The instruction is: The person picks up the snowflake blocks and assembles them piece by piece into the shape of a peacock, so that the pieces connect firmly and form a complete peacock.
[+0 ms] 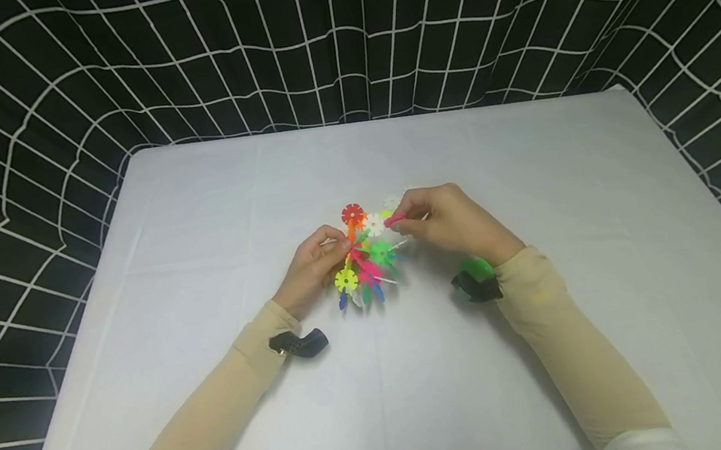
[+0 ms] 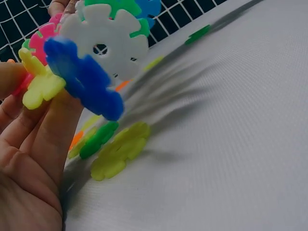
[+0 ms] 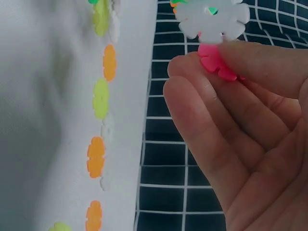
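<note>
Notched plastic discs in many colours are slotted together into a cluster, with a green disc [image 1: 381, 253] and a yellow disc [image 1: 346, 281] on its near side. My left hand [image 1: 316, 265] grips the cluster at its left side, fingers and thumb on a pink piece. A blue disc [image 2: 84, 77] and a white disc [image 2: 103, 41] stick out beyond that hand in the left wrist view. My right hand [image 1: 449, 219] pinches a pink disc [image 3: 216, 62] between thumb and fingers at the cluster's right. A white disc [image 3: 211, 19] overlaps the pink one's upper edge in the right wrist view.
Orange discs [image 3: 95, 156] and yellow-green discs [image 3: 100, 98] form a line over the white table [image 1: 193, 201] in the right wrist view. A dark curtain with a white grid [image 1: 337, 45] stands around the table's back and sides.
</note>
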A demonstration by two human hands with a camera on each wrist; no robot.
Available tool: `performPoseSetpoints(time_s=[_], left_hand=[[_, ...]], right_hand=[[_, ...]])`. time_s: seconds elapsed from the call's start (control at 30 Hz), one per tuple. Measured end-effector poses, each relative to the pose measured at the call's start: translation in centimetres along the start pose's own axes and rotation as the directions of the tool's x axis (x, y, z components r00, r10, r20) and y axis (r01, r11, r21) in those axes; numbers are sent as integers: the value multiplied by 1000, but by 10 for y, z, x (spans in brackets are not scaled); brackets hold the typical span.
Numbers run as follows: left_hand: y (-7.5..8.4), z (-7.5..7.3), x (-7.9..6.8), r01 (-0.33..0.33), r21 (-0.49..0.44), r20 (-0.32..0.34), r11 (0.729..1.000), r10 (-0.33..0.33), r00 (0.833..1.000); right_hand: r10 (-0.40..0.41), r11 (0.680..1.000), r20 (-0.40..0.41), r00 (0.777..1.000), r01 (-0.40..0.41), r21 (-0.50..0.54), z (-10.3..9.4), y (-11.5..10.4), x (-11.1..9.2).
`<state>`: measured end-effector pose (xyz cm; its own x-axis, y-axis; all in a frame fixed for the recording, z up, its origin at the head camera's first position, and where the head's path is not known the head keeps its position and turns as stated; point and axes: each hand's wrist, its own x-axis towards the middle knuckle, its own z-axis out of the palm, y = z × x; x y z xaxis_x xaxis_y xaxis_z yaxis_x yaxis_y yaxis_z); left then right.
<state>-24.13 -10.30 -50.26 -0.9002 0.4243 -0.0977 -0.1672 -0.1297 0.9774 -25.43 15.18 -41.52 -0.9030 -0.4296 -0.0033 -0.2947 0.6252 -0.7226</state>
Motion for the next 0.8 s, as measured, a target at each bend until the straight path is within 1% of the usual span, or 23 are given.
performPoseSetpoints(time_s=[0.13,0.2,0.37,0.5,0.7,0.8], left_hand=[[1,-1,0,16,29,4,999,-16,1000],[0,-1,-1,19,50,-6,999,-19,1000],[-1,0,-2,4,48,-28,999,-3,1000],[-1,1,-2,-13,22,-23,1000,14,1000],[0,1,-3,-19,16,-6,1000,19,1000],[1,0,-3,-19,29,6,999,19,1000]], right_hand=[[5,999,14,1000,-4,-37,2,-3,0],[2,999,14,1000,-1,-53,2,-4,1],[-17,996,3,1000,17,-82,6,-6,1],[-31,994,2,1000,31,-105,8,-8,2],[-17,995,10,1000,18,-101,11,-6,4],[-30,996,9,1000,30,-79,12,-6,4]])
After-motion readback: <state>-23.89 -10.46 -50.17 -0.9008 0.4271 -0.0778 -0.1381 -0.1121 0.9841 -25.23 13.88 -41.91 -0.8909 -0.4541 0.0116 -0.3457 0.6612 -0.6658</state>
